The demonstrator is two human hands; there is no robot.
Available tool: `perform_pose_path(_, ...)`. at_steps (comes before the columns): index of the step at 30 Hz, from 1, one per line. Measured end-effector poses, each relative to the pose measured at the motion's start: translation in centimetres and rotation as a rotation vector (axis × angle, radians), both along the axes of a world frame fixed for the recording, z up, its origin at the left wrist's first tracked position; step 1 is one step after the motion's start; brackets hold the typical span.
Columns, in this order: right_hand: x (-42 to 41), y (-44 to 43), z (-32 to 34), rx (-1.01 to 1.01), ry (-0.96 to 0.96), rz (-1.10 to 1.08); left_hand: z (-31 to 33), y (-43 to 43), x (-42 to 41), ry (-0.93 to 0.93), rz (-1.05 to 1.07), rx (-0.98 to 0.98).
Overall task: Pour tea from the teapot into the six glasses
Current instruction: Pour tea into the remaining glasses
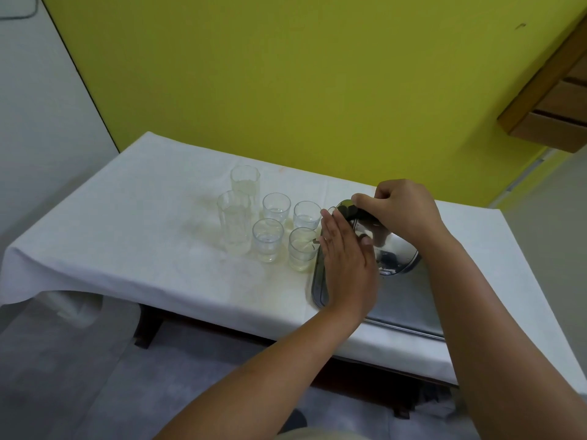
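A shiny steel teapot [392,252] is tilted to the left above a metal tray [317,277], its spout at the front right short glass [301,249], which holds pale liquid. My right hand [400,211] grips the teapot's dark handle from above. My left hand [346,265] lies flat against the teapot's left side, fingers straight. Three more short glasses [276,208] [306,215] [267,239] and two tall glasses [245,182] [234,222] stand grouped to the left on the white tablecloth [133,211]; all hold some pale liquid.
Faint yellowish stains mark the cloth around the glasses. A yellow-green wall rises right behind the table. A wooden shelf unit [552,100] juts out at the upper right. The table's front edge drops to a grey floor.
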State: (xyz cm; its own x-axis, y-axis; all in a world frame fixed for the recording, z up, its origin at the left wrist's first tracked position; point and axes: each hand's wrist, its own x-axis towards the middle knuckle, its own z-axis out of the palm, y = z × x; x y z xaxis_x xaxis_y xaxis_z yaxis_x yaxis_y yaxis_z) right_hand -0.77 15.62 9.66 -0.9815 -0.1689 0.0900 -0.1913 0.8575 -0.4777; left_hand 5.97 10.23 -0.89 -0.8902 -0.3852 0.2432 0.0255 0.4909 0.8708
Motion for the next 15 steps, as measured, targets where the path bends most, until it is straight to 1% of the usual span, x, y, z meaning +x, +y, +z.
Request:
perform_pose_path(8, 0.31, -0.51, 0.35, 0.051, 0.007, 0.035, -0.42, -0.19, 0.04, 0.017, 0.015, -0.041)
perform_pose_path(15, 0.12, -0.83, 0.51, 0.111, 0.059, 0.061, -0.67, -0.12, -0.01, 0.047, 0.041, -0.043)
